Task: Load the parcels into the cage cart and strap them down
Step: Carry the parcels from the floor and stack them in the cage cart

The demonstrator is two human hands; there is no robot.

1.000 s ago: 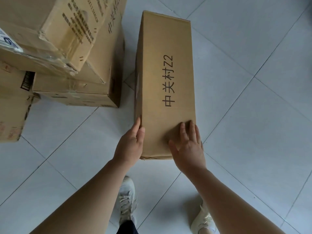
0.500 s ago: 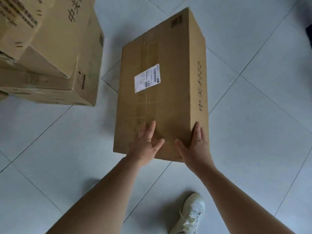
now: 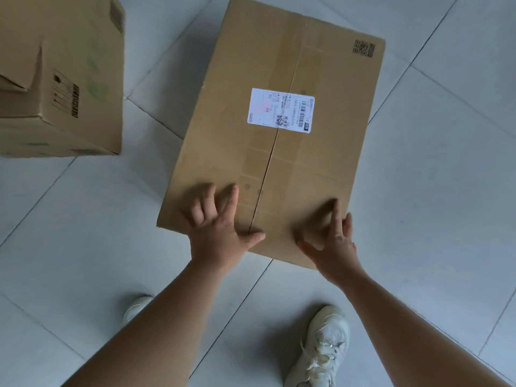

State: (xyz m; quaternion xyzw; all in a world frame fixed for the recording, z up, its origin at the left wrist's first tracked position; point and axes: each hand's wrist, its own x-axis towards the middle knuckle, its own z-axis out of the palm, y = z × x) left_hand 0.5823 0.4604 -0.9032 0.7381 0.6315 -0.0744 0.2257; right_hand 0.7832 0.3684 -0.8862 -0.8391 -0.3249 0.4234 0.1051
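Floor (image 3: 432, 191): pale square tiles with thin grout lines; it carries every item listed below.

Parcel (image 3: 307, 169): a large brown carton lying flat on the floor, directly in front of the person, broad face up; its long axis runs away from the person and tilts slightly to the right; a taped seam (image 3: 268, 166) runs lengthwise down the middle of the upper face.

Second carton (image 3: 69, 79): brown, at upper left, well apart from the parcel, with bare tiles between them; handling marks are printed on its side.

Left hand (image 3: 220, 230): palm down on the near end of the parcel's upper face, left of the seam; fingers straight and spread, thumb extended toward the seam.

Right hand (image 3: 335, 244): at the near right corner of the same face; fingers straight, thumb spread wide; motion blur hides whether the palm lies flat.

Right shoe (image 3: 324, 347) and left shoe (image 3: 136, 305): pale, on the tiles below the forearms; the left is partly hidden.

Shipping label (image 3: 281, 110): white, across the seam, text unreadable.

Printed code (image 3: 363, 48): dark, at the far right corner.
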